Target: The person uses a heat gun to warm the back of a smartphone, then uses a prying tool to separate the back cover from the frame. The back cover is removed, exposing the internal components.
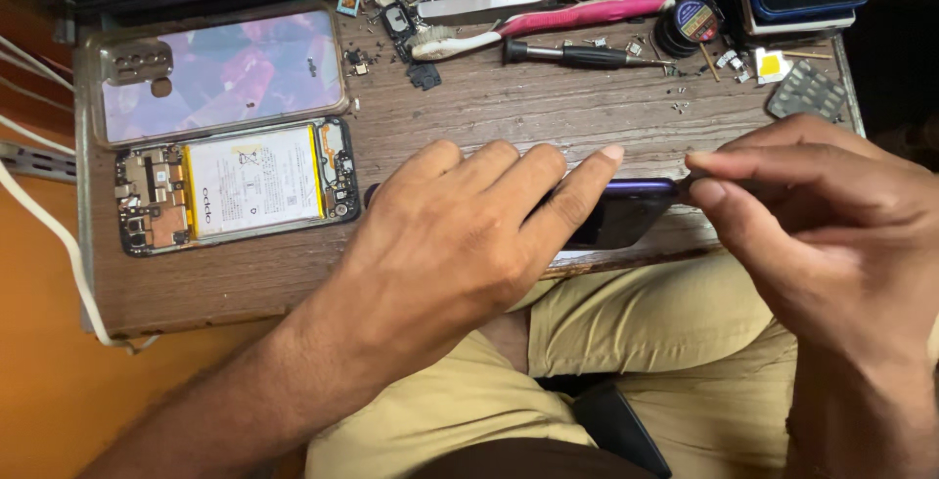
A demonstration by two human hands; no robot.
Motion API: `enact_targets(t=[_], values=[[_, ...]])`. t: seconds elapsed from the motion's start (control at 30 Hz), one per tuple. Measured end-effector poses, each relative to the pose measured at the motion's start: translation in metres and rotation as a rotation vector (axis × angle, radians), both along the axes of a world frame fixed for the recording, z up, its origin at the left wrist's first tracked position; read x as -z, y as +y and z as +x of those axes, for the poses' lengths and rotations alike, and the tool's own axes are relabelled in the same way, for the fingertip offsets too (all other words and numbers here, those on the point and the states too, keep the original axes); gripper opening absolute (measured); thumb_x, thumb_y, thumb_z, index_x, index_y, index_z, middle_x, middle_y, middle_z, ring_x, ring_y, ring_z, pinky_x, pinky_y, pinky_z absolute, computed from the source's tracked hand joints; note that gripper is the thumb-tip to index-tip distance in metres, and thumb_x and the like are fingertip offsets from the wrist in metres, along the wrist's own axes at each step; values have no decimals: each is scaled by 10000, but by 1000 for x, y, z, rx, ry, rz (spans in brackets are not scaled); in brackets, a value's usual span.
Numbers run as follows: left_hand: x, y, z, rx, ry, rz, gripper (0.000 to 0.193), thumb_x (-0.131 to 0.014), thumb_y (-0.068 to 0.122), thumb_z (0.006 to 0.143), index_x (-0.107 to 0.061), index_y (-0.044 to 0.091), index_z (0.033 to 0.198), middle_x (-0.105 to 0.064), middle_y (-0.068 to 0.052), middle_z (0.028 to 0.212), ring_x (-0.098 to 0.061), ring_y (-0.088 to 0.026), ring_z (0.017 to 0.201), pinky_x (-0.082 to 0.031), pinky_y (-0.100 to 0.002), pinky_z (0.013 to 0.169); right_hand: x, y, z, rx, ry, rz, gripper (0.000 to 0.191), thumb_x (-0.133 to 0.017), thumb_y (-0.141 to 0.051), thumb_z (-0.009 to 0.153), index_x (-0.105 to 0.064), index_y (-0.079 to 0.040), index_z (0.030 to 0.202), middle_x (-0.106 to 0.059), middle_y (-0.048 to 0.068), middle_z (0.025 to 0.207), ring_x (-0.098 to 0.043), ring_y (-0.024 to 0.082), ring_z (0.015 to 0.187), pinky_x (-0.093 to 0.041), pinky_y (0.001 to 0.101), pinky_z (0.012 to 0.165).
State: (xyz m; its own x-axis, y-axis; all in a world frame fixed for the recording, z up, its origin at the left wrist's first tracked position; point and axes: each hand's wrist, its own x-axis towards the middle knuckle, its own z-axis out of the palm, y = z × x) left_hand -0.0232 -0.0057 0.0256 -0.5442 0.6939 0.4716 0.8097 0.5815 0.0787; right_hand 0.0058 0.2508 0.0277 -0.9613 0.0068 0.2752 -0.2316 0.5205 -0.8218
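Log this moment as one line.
left hand: pressing dark phone | right hand: thin tool at phone edge | opened phone: beside, untouched

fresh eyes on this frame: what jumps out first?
Front and centre, the left hand lies flat on a dark phone at the table's near edge, while the right hand pinches something thin at the phone's right end. At left lies an opened phone, battery and boards bare, with its patterned back cover just behind. Along the far edge: a pink toothbrush and a screwdriver.
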Motion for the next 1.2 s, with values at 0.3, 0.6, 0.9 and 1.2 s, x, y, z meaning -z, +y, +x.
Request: enact_targets(t=[0.3,0.6,0.9,1.2], values=[[-1,1,0,4,-13,-15,488,-620,73,963,-598,40,1449,-591,-14,917,-566,-130,787,-377,-313,638,-8,-1,-3,12,-141,-102,181,-761,27,901,-740,26,1081,-707,113,962,-666,114,854,-524,217,731],[-2,0,0,14,-12,-2,501,-609,116,949,-602,54,1446,-603,-11,949,-583,-143,818,-393,-319,660,19,-13,13,123,218,-24,155,-774,58,958,-714,38,1100,-691,97,964,-678,84,732,-524,146,592],[-4,-1,-1,13,-20,-4,504,-604,111,942,-602,50,1442,-613,-15,984,-586,-145,832,-399,-319,673,44,-23,28,286,255,-107,151,-792,51,960,-722,34,1093,-661,62,910,-648,50,712,-493,134,588],[-3,-1,-1,9,-19,-27,498,-609,99,953,-599,50,1448,-616,-14,972,-576,-135,811,-392,-313,660,54,-19,30,312,333,59,156,-838,48,945,-738,41,1063,-652,88,862,-588,62,643,-396,160,526]])
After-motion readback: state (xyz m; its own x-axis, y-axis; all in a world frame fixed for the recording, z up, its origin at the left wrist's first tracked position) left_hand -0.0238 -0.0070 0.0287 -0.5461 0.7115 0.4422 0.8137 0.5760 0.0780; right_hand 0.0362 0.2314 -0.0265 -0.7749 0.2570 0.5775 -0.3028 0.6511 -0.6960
